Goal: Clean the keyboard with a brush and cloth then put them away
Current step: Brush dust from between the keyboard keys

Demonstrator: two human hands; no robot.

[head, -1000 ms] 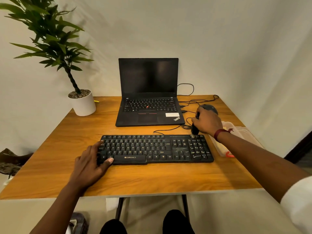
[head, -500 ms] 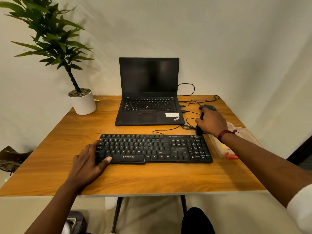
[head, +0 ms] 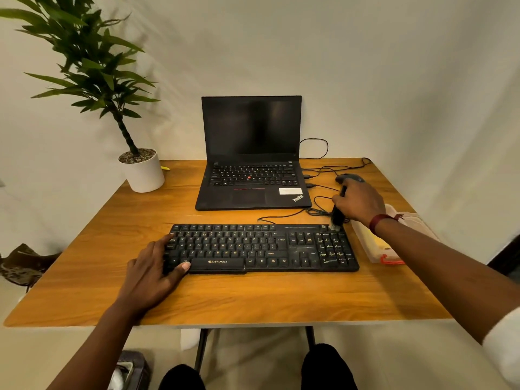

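Potted plant [head: 145, 175] at far left corner of worktop [head: 253, 299]. Left hand [head: 153, 273] flat on left end of keyboard [head: 261, 249], fingers spread over keys, thumb against front edge beside space bar. Keyboard lies across middle of worktop, parallel to near edge. Open laptop [head: 253, 164] behind it, screen dark. Brush [head: 336, 216] near upright, bristles touching keyboard's far right corner above number pad. Right hand [head: 360, 202] grips brush handle, fingers curled round it. Mouse [head: 350, 178] just beyond hand. Clear box [head: 377, 246], something yellow inside, at right edge.
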